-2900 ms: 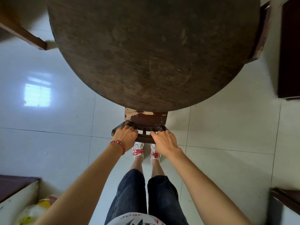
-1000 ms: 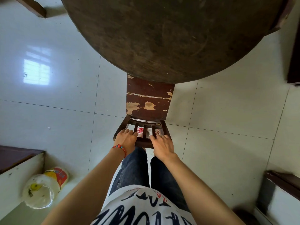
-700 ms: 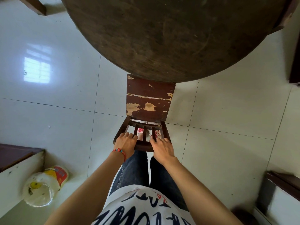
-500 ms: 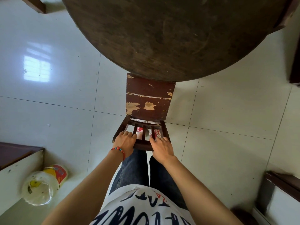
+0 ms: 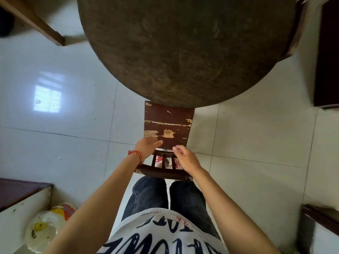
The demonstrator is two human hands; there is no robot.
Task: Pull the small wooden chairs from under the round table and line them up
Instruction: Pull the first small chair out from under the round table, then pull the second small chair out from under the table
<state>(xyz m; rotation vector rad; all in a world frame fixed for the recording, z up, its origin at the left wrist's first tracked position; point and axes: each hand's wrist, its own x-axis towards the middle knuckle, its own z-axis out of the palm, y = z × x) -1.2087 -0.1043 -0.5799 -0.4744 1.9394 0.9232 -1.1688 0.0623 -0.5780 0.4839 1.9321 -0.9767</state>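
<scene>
A small dark wooden chair [image 5: 167, 123] with chipped paint stands mostly out from under the round table [image 5: 185, 46], its far seat edge still beneath the rim and its slatted backrest toward my legs. My left hand [image 5: 146, 146], with a red bead bracelet, hovers over the rear of the seat, fingers loosely apart. My right hand [image 5: 185, 157] hangs above the backrest, fingers loosely curled, holding nothing. A second chair [image 5: 295, 32] shows partly at the table's right edge.
A wooden beam or furniture leg [image 5: 34, 24] crosses the upper left. A low cabinet [image 5: 23, 200] with a plastic bag [image 5: 45, 228] beside it sits at lower left. Dark furniture [image 5: 326, 52] stands at the right, another piece [image 5: 321, 222] at lower right. White tiled floor surrounds the table.
The chair came out from under the table toward me. Both hands have since let go of the backrest top rail and lifted forward over the seat.
</scene>
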